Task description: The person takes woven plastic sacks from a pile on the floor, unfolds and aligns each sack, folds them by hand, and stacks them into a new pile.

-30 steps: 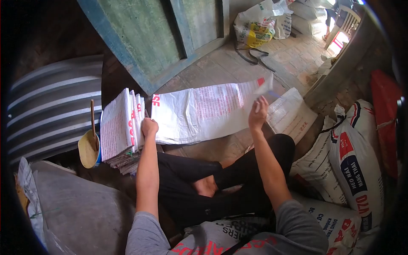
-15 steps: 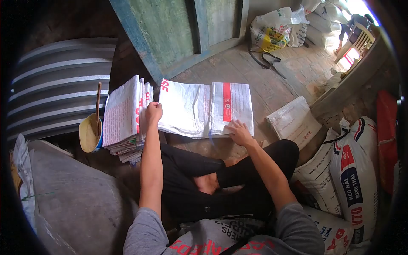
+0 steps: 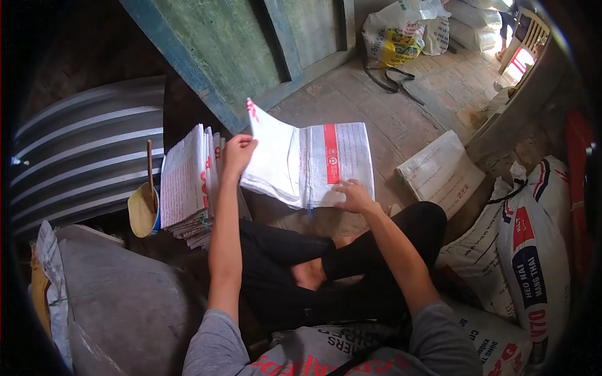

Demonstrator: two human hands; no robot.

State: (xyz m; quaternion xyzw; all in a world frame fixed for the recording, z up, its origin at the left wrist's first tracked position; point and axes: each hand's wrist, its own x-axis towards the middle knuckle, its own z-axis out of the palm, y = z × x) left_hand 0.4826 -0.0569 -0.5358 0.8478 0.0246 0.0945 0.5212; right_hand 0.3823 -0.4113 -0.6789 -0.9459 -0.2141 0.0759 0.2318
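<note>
— What lies at far left on the brick floor?
— Corrugated metal sheets [image 3: 81, 156], then a cup with a stick [image 3: 145, 210] beside a stack of folded sacks [image 3: 188, 185].

— And the hands?
— The left hand [image 3: 238, 152] pinches the raised left end of a white woven sack [image 3: 301, 163], lifting it off the floor. The right hand [image 3: 352, 195] lies flat, fingers spread, pressing the sack's folded right half down.

— Further right?
— Another folded sack [image 3: 439, 172] and full feed bags [image 3: 533, 244].
</note>
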